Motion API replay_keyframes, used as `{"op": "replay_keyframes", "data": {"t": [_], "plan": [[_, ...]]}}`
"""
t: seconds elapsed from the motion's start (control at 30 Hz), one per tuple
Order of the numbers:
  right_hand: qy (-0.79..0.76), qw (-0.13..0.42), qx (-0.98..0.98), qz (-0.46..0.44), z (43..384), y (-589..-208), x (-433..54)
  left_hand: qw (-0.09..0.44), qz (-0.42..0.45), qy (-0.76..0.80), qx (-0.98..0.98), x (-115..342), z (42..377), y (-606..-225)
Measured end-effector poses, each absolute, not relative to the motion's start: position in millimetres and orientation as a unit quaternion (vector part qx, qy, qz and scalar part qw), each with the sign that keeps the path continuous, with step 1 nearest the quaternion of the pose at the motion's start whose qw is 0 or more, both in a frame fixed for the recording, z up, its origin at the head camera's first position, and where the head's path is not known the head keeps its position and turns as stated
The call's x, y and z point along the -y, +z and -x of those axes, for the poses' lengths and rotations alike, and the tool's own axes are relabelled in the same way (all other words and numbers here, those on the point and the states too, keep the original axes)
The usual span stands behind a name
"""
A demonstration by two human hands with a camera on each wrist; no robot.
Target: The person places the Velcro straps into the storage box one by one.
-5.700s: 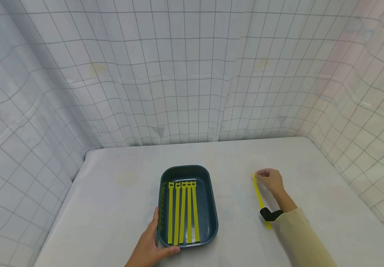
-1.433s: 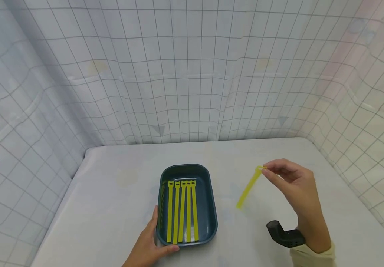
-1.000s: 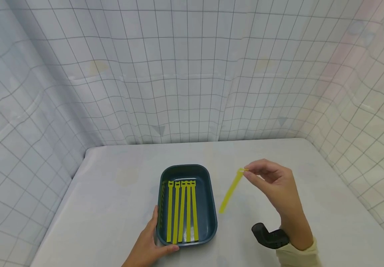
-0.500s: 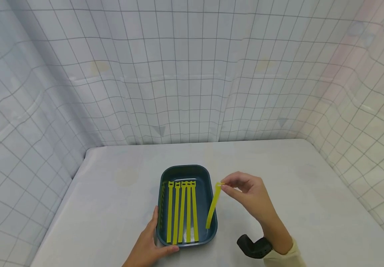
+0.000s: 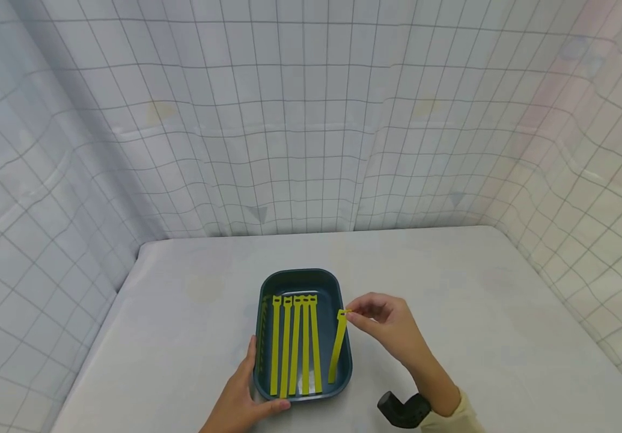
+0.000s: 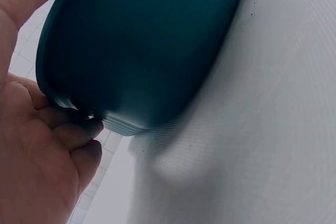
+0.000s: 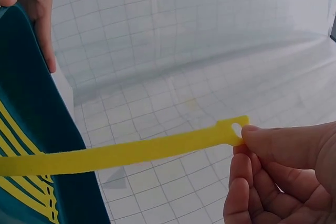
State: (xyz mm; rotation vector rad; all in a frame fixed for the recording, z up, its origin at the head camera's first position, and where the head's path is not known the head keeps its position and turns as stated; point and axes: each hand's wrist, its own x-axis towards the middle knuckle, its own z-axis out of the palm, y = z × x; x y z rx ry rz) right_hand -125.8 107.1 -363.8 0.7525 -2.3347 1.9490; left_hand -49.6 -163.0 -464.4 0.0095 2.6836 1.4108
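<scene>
A yellow hook-and-loop cable tie [image 5: 337, 349] hangs by its slotted head from my right hand [image 5: 389, 328], which pinches it between thumb and fingers. Its tail reaches down over the right side of a dark teal tray [image 5: 334, 300]; whether the tip touches the bottom I cannot tell. Several like ties [image 5: 295, 346] lie side by side lengthwise in the tray, heads at the far end. My left hand [image 5: 240, 397] holds the tray's near left corner, thumb along the near rim. In the left wrist view, its fingers [image 6: 79, 129] curl at the tray's rim.
The tray stands on a white-covered table [image 5: 192, 313]. White grid-patterned curtains [image 5: 311, 120] enclose the back and both sides. A black device [image 5: 404, 410] sits on my right wrist, above the table.
My right hand picked a tie up from the table on the right and carried it left and nearer, over the tray's right side. The left hand has stayed at the tray.
</scene>
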Motion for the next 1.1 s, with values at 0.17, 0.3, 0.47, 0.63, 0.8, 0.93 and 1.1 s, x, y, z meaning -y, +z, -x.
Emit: {"op": "replay_keyframes", "data": {"t": [0.17, 0.3, 0.47, 0.63, 0.8, 0.93, 1.1], "plan": [[0.622, -0.018, 0.750, -0.224, 126.3, -369.2, -105.1, 0.054, -0.002, 0.466, -0.883, 163.2, 49.4, -464.9], [0.613, -0.026, 0.762, -0.207, 133.7, -376.8, -103.9, 0.056, -0.002, 0.468, -0.882, 163.1, 49.2, -464.3], [0.597, -0.028, 0.775, -0.205, 152.8, -386.8, -101.8, 0.053, -0.002, 0.466, -0.883, 163.4, 49.3, -463.4], [0.574, -0.037, 0.794, -0.197, 173.0, -398.7, -98.5, 0.049, -0.005, 0.467, -0.883, 164.3, 50.3, -465.1], [0.549, -0.044, 0.810, -0.201, 186.4, -406.4, -95.7, 0.048, -0.009, 0.471, -0.881, 164.2, 51.3, -466.7], [0.534, -0.042, 0.819, -0.205, 191.6, -408.3, -93.7, 0.047, -0.008, 0.473, -0.880, 164.2, 51.5, -466.4], [0.533, -0.046, 0.819, -0.205, 196.2, -411.0, -90.7, 0.049, -0.005, 0.468, -0.882, 164.8, 50.3, -465.7]]}}
